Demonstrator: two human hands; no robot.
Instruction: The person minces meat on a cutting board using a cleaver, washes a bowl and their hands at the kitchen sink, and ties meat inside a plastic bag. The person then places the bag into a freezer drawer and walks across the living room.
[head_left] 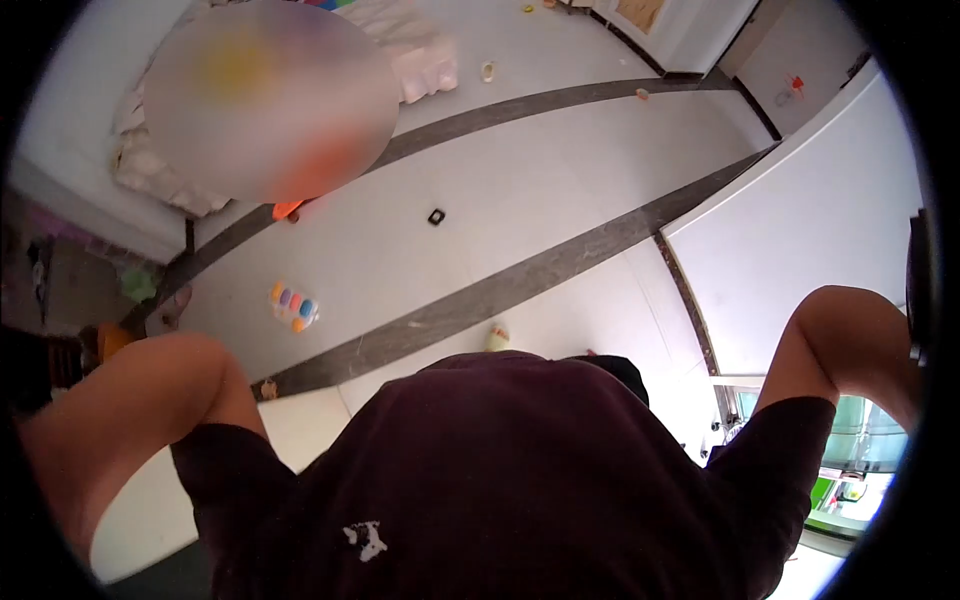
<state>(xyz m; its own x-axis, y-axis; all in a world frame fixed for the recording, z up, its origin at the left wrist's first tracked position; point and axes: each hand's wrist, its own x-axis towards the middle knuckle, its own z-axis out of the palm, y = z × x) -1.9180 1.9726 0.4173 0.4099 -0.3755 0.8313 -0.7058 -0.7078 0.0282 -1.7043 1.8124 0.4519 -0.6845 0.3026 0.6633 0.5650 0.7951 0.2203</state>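
Observation:
Neither of my hands shows. My left forearm (pixel 110 430) bends up and leaves at the left edge, and my right arm (pixel 850 335) does the same at the right edge. A dark strip-like object (pixel 917 285) stands at the far right beside that arm; what it is, I cannot make out. My dark maroon shirt (pixel 500 470), with a small white print, fills the lower middle. Whatever my hands hold or touch is hidden.
On the pale floor (pixel 560 170) lie a multicoloured toy (pixel 294 305), a small black square object (pixel 436 216) and a shoe (pixel 487 72). A bed with a pale cover (pixel 425 60) stands at upper left, partly behind a blurred patch. A white panel (pixel 810 220) rises at right.

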